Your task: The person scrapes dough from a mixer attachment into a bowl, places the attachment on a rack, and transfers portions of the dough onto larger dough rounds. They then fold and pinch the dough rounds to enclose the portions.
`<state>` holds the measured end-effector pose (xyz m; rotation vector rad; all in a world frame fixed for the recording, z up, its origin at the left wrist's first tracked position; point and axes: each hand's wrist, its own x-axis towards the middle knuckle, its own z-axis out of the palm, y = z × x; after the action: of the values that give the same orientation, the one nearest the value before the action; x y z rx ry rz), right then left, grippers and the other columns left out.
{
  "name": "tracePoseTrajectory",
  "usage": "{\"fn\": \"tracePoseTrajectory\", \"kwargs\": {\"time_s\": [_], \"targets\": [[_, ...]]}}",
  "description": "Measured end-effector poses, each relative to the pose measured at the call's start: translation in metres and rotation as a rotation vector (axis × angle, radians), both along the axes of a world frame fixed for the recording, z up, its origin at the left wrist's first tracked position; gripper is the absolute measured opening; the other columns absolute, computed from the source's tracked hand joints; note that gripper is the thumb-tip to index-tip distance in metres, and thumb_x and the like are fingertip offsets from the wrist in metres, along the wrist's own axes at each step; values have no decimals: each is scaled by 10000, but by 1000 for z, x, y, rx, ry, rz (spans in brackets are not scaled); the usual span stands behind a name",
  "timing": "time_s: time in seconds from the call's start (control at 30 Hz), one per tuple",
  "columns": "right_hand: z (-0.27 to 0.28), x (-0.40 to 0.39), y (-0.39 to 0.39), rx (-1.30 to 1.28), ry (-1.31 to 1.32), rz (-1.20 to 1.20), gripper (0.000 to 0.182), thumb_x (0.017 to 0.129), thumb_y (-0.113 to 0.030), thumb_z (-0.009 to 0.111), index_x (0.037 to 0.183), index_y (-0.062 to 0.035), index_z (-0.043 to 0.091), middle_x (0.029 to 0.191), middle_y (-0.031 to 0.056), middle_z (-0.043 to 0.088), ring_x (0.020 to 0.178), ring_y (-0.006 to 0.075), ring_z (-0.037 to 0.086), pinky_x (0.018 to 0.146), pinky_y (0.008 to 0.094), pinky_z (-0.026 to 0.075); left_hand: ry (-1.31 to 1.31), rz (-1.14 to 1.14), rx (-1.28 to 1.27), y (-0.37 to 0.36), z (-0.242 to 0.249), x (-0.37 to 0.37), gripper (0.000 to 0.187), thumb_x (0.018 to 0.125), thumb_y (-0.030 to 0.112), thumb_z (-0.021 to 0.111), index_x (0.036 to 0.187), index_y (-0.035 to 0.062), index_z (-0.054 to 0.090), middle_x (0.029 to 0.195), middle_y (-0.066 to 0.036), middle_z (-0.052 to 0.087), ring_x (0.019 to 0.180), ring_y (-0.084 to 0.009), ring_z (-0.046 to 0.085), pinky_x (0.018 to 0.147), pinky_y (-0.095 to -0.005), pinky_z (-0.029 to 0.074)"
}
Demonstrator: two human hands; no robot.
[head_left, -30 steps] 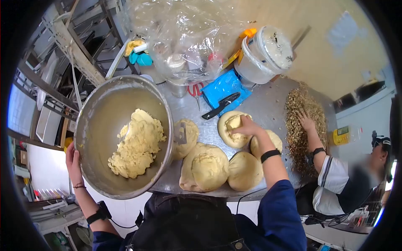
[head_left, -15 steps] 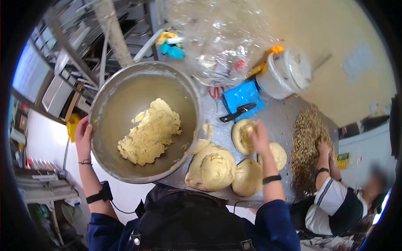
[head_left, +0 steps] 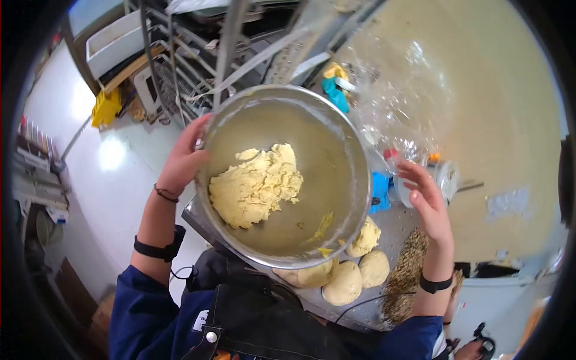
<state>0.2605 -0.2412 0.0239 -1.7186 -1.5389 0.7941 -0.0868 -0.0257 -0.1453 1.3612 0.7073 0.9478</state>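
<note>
A large metal mixing bowl [head_left: 327, 162] stands in front of me, with a rough lump of pale yellow dough [head_left: 258, 187] inside. My left hand [head_left: 187, 155] grips the bowl's left rim, its fingertips partly hidden. To the right of the bowl, my right hand [head_left: 427, 201] is raised with fingers apart, holding nothing. Smooth dough balls lie on the table by the bowl's lower right: one ball [head_left: 342, 283] in front, another ball [head_left: 374, 268] beside it, and a rougher piece [head_left: 365, 237] behind. The bowl partly covers a further dough piece [head_left: 306, 276].
Clear plastic sheeting [head_left: 402, 90] covers the back. A blue packet [head_left: 380, 192] and a white bucket [head_left: 445, 177] are beyond my right hand. Chopped nuts or seeds [head_left: 403, 273] are heaped at right, near a co-worker [head_left: 474, 348]. A metal rack [head_left: 234, 48] stands behind the bowl.
My right hand has left the dough balls and risen beside the bowl, fingers apart. My left hand stays on the rim. The view has swung left, and the bowl now overlaps more of the dough.
</note>
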Motion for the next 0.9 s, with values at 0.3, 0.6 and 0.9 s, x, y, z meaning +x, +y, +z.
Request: {"fn": "tracePoseTrajectory", "kwargs": {"time_s": [0.3, 0.6, 0.9], "targets": [[-96, -70, 172, -860, -189, 168, 787, 836, -397, 595, 1415, -51, 190, 1321, 158, 411, 1143, 235, 461, 924, 362, 409, -37, -53, -24, 2, -18, 3, 702, 668, 46, 583, 1327, 14, 343, 1254, -149, 445, 1179, -252, 424, 1003, -325, 318], [-266, -52, 193, -711, 111, -42, 773, 780, -389, 690, 1304, 38, 318, 1227, 163, 484, 1131, 236, 478, 952, 348, 387, -90, 39, 69, -3, -22, 9, 738, 625, 17, 557, 1332, 25, 347, 1322, -172, 379, 1247, -315, 359, 1049, -367, 270], [-298, -57, 204, -1024, 646, -27, 534, 817, -183, 632, 1285, -74, 398, 1185, 74, 521, 1087, 192, 512, 911, 364, 428, -91, 13, 48, 8, -15, 11, 733, 618, -2, 520, 1334, 14, 363, 1349, -151, 386, 1258, -300, 352, 1058, -378, 248]]}}
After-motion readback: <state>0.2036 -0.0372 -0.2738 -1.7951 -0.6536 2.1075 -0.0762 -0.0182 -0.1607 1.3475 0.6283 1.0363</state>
